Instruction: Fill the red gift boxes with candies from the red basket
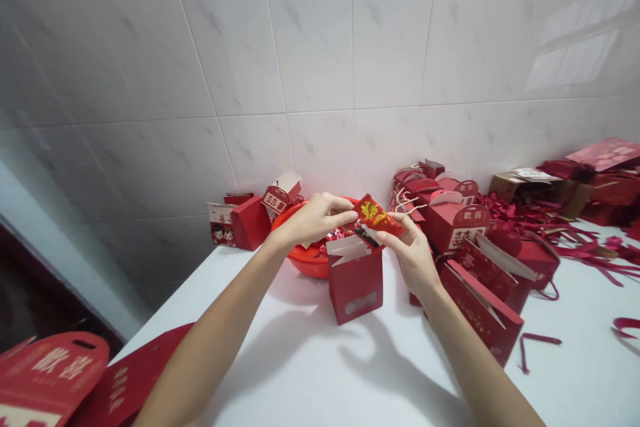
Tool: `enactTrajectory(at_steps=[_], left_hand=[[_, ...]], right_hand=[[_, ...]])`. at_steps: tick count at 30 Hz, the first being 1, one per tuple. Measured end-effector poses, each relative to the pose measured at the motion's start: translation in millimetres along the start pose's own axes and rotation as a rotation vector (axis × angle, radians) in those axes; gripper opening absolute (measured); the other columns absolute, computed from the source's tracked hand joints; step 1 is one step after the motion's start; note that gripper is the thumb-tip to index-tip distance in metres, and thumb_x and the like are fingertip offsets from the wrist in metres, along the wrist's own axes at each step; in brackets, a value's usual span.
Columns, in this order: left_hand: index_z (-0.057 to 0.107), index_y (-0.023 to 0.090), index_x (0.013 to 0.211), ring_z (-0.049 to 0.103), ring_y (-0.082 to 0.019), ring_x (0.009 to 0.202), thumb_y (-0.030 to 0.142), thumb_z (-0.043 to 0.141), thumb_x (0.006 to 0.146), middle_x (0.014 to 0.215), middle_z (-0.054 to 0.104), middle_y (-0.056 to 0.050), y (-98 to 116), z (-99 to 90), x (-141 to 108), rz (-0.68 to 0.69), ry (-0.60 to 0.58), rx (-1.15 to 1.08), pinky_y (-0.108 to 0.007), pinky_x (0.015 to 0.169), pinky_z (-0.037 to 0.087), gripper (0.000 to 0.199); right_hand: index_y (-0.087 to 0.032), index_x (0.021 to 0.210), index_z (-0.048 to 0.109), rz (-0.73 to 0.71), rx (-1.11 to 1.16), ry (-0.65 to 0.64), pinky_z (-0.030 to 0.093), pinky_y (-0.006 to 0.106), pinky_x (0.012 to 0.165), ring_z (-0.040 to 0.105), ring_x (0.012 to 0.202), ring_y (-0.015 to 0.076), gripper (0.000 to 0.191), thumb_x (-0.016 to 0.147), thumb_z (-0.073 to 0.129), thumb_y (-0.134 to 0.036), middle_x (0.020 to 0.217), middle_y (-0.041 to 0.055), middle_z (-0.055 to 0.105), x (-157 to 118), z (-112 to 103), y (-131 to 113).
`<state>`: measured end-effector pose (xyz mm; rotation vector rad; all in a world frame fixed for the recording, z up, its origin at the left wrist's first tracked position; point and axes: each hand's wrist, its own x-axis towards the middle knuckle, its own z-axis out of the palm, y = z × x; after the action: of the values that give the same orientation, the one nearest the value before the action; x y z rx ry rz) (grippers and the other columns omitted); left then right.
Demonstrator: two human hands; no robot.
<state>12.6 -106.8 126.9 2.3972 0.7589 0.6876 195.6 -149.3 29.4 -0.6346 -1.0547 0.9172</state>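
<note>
My left hand (pixel 325 217) pinches the left corner of a small red packet (pixel 376 215) with yellow lettering. On its other side, my right hand (pixel 411 250) grips the packet's right end. A small dark and silvery item (pixel 367 233) shows just under the packet, near my right fingertips. Below both hands an upright red box (pixel 356 283) with a small window stands on the white table, its top flaps open. Behind that box sits a red plastic basket (pixel 309 265) holding shiny red wrapped pieces, partly hidden by my left hand.
Several red boxes (pixel 457 220) crowd the table (pixel 300 373) right of my right hand, with dark red ribbons (pixel 540 227) beyond. More boxes (pixel 253 221) stand back left. Flat red cartons (pixel 63 373) lie at the lower left. A tiled wall (pixel 320 67) rises behind.
</note>
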Motion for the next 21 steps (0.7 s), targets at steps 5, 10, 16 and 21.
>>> enactTrajectory(at_steps=[5,10,16,21], left_hand=[[0.06,0.015,0.066,0.04,-0.01,0.056,0.035,0.054,0.09,0.061,0.05,0.002,12,-0.3,-7,0.042,-0.067,0.171,-0.023,0.054,0.033,0.032],[0.069,0.015,0.077,0.058,-0.015,0.07,0.035,0.055,0.09,0.076,0.069,-0.003,15,10.7,-13,0.055,0.14,0.141,-0.026,0.066,0.044,0.027],[0.068,0.018,0.107,0.065,-0.017,0.087,0.04,0.054,0.093,0.099,0.072,-0.005,4,25.1,-12,0.049,0.243,-0.029,-0.028,0.079,0.05,0.029],[0.071,0.019,0.089,0.064,-0.02,0.092,0.03,0.057,0.086,0.097,0.071,-0.004,-14,27.3,-17,-0.067,0.166,0.072,-0.031,0.083,0.05,0.018]], right_hand=[[-0.021,0.111,0.064,-0.036,-0.214,-0.169,0.057,0.035,0.083,0.07,0.094,0.0212,0.04,0.078,0.078,-0.04,0.101,0.0058,0.074,5,-4,-19],[-0.02,0.106,0.068,-0.134,-0.433,-0.401,0.055,0.031,0.073,0.068,0.081,0.0183,0.031,0.083,0.073,-0.041,0.096,0.0051,0.073,9,-6,-32],[-0.02,0.088,0.066,-0.114,-0.28,-0.23,0.055,0.03,0.071,0.068,0.078,0.0185,0.029,0.075,0.08,-0.041,0.085,0.0028,0.071,10,-6,-32],[-0.023,0.086,0.052,-0.156,-0.172,0.03,0.056,0.028,0.068,0.065,0.072,0.0154,0.038,0.072,0.081,-0.043,0.081,-0.002,0.065,15,-10,-18]])
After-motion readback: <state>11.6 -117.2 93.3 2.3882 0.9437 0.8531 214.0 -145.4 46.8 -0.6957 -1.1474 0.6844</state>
